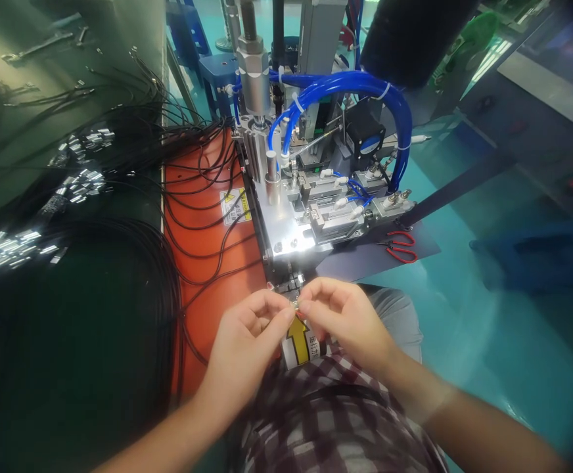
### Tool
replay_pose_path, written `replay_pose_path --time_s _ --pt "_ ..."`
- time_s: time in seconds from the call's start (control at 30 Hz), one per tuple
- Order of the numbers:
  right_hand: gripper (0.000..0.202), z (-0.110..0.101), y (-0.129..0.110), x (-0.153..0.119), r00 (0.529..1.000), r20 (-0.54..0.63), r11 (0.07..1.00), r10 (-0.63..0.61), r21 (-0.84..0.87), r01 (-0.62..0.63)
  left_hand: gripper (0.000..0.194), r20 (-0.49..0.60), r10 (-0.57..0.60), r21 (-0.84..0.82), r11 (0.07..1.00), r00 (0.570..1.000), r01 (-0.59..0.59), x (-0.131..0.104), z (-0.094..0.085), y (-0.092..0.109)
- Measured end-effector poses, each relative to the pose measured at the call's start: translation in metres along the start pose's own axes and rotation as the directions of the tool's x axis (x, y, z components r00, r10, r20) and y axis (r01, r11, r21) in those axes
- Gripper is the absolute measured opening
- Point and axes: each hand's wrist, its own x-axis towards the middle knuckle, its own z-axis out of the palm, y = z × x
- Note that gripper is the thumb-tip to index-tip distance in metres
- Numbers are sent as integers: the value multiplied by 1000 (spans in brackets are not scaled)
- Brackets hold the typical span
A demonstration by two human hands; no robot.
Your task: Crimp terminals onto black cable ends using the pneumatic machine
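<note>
My left hand [248, 332] and my right hand [344, 320] meet just in front of a machine's near edge. Thumb and forefinger of each are pinched together, with the fingertips almost touching. Between them shows a small shiny piece [295, 305], too small to name. Just beyond the fingertips lies the narrow metal front part [289, 282] of the bench machine [286, 226]. Below the hands is a white label with a yellow arrow [297, 343], partly covered by my right hand.
Black cables [202, 246] run across the orange surface [192, 315] at left, with a coiled bundle and shiny ends on the green table [64, 368]. Red-handled pliers [401, 247] lie right of the machine. Blue air hoses [350, 82] arch above it.
</note>
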Motion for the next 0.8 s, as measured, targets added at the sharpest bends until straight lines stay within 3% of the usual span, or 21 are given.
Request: replay_pose_path --time_s 0.1,0.27,0.37,0.53,0.8 --pt "11 -2 -2 -3 996 42 979 -82 -186 88 24 10 18 24 1000 1000 -18 -1 1 1" --pt "13 -3 -5 -11 950 74 797 -303 -527 295 18 -4 111 32 993 994 -111 -2 3 3" --pt "14 -3 -3 -10 959 65 825 -277 -496 272 18 -32 107 11 994 994 -106 -3 3 2" --pt "11 -6 3 -5 985 57 941 -163 -292 172 25 -21 -17 -69 998 1000 15 -2 2 0" --pt "8 -4 7 -6 991 -14 972 -130 -200 125 24 -39 -13 -53 999 999 11 -1 1 3"
